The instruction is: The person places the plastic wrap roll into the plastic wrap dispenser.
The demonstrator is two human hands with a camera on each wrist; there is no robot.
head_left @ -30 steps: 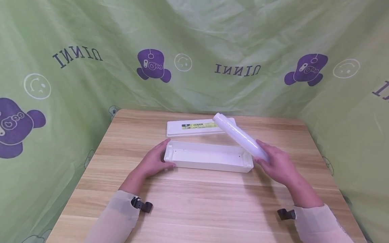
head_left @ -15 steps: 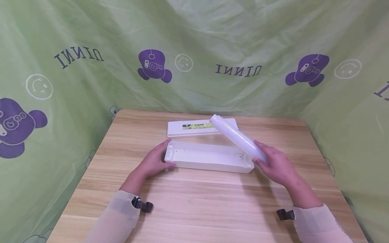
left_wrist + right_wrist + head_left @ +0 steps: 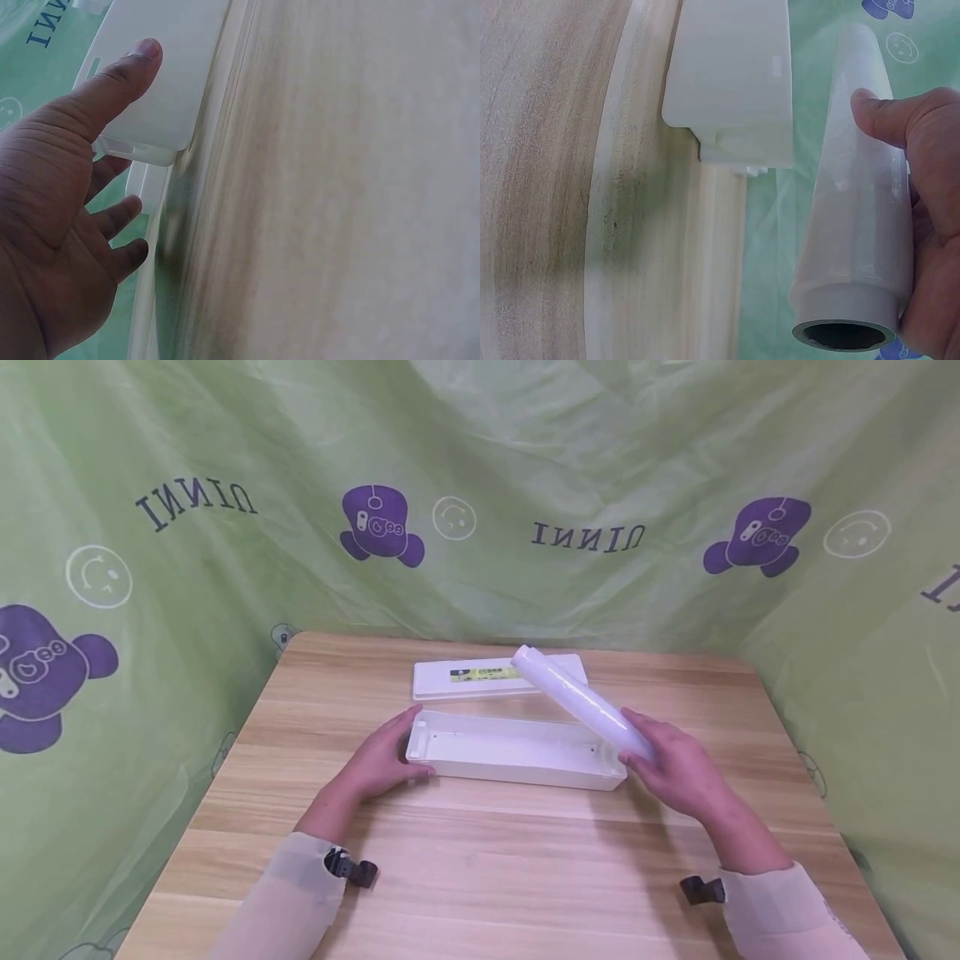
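Roll (image 3: 581, 697) of glossy, pale film slants above the right part of an open white box (image 3: 517, 774), its free end pointing toward the far edge of the table (image 3: 450, 877) and somewhat left. The right hand (image 3: 675, 768) grips the roll close to its lower end, thumb on one side and fingers on the other; in the right wrist view the hollow core (image 3: 845, 304) pokes out past the hand. The left hand (image 3: 382, 760) clasps the box's left end, its thumb (image 3: 127, 82) along the wall facing the table's near edge and its fingers reaching round toward the opposite corner. Behind the box, nearer the table's far edge, lies a long lid (image 3: 438, 681) bearing a yellow label.

The step in hand looks like settling the roll in the box, so the slant should come out first: swing the free end toward the table's near edge and left until the roll runs parallel to the long walls. Lowering it level should stop the core catching the box's right rim. A grip so close to one end probably makes the other end swing easily, so a slow turn is wise. Steady pressure from the left hand should stop the box sliding.
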